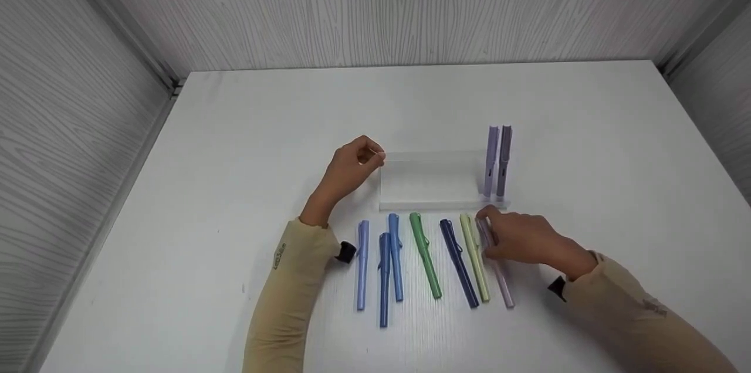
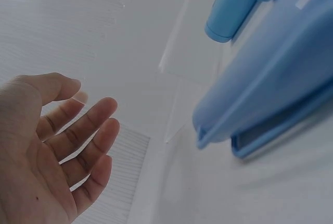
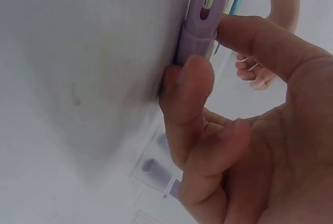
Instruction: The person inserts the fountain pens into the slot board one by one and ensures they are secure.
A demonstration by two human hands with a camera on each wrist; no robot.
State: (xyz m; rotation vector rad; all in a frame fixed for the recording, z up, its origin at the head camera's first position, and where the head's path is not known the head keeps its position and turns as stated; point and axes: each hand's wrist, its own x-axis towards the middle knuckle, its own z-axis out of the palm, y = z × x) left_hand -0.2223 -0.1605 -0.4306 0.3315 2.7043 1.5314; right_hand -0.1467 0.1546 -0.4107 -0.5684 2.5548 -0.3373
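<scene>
A clear pen stand sits mid-table, and my left hand pinches its far left corner between thumb and index finger; the other fingers are spread loosely in the left wrist view. My right hand grips a light purple pen near its upper end, thumb on one side and fingers on the other. That pen lies along the table surface. Two capped pens stand upright at the stand's right end: a lilac pen and a dark purple pen.
Left of the gripped pen lie a yellow-green pen, a navy pen, a green pen, a blue pen, a darker blue pen and a periwinkle pen. Wood-grain panels wall the white table.
</scene>
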